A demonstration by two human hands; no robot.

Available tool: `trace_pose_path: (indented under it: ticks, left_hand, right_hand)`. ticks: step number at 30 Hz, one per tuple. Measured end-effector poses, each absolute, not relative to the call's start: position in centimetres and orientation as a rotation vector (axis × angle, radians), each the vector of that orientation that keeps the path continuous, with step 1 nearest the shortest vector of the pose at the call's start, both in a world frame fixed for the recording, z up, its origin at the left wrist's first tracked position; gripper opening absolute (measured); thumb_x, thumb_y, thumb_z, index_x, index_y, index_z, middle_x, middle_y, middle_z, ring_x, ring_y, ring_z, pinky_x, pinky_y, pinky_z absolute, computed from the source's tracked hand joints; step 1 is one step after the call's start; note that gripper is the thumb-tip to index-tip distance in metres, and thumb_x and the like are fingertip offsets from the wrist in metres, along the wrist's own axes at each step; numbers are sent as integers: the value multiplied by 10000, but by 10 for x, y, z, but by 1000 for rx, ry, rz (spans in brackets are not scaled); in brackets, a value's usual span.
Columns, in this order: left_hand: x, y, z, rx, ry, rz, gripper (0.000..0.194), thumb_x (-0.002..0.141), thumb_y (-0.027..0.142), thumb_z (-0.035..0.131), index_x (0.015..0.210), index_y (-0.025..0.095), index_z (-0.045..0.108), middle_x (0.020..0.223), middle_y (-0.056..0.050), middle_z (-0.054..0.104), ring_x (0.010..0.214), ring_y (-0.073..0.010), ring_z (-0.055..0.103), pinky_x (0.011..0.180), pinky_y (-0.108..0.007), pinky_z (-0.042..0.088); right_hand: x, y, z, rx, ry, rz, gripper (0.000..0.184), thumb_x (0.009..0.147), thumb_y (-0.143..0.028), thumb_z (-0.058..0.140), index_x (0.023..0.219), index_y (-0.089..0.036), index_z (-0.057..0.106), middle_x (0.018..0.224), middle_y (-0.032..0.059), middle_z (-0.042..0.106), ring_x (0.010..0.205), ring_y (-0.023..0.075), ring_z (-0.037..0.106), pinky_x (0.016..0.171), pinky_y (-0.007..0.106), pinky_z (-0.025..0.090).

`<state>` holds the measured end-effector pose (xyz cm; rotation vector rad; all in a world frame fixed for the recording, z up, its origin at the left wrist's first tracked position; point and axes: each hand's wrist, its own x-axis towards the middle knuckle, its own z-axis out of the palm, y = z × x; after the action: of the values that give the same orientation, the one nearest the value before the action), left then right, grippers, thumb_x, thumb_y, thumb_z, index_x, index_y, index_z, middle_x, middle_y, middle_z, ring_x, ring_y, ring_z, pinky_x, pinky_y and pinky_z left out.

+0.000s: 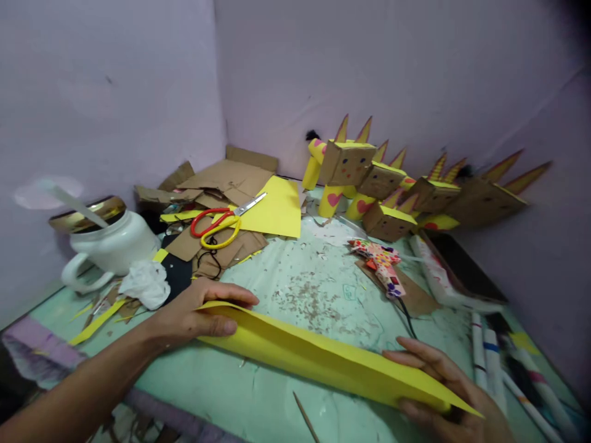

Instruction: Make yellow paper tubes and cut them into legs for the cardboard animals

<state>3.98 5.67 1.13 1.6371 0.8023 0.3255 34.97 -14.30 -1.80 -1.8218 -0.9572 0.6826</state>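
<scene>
Yellow paper [318,360], curled lengthwise into a loose trough, is stretched between both hands above the near part of a pale green tabletop [258,271]. The left hand [187,317] pinches its left end, thumb on the near side and fingers along the far side. The right hand [464,384] grips the other end in the same way, its fingers behind the sheet and its thumb low on the near side.

Just below the paper lies a thin wooden stick [305,417]. Beyond it, brown crumbs [314,301] are scattered over the tabletop. Farther to the right, a tool with a colourful patterned covering [385,267] rests partly on a piece of brown cardboard [422,296], near a white tray [466,299] with a dark inside. Markers [492,363] lie beside the right hand.

On the left, a white mug [120,243] stands behind crumpled white tissue [146,284]. Scissors [231,215] with red and yellow handles lie partly over a flat yellow sheet [277,209], beside cardboard scraps [226,178]. Box-headed cardboard figures [351,166] with pointed yellow horns line up near the lilac wall [392,61].
</scene>
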Motion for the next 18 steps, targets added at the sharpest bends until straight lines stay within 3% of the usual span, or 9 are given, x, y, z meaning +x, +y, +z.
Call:
trace_pose_path:
  ticks: [3,9,15,18]
  left_hand:
    - [41,54,6,1724,761,372,291,679,373,682,946,272,735,1061,-12,709,1019,-242,629,880,-279,474]
    - [43,49,1,1770,753,532,150,697,332,688,828,305,757,928,-11,744,915,-210,673,817,-263,502]
    - [43,42,-2,1916,739,663,277,719,544,639,830,319,757,869,-39,749,859,-214,687,782,-291,521]
    - [39,40,-6,2014,709,779,376,736,627,560,864,330,751,872,-54,750,860,-214,691,783,-303,533]
  right_hand:
    - [347,-142,-14,-1807,-938,731,480,568,-327,740,1032,-237,653,908,56,743,777,258,695,660,275,555]
    - [346,-143,-15,-1809,-868,793,508,561,-359,741,1038,-217,640,949,70,728,848,254,675,697,275,544]
    - [349,-151,-10,-1921,-1188,488,285,611,-302,737,893,-262,730,979,59,661,912,239,637,722,264,545]
    - [351,-157,-10,-1878,-1326,348,303,656,-210,712,945,-302,712,964,40,681,995,229,606,771,267,548]
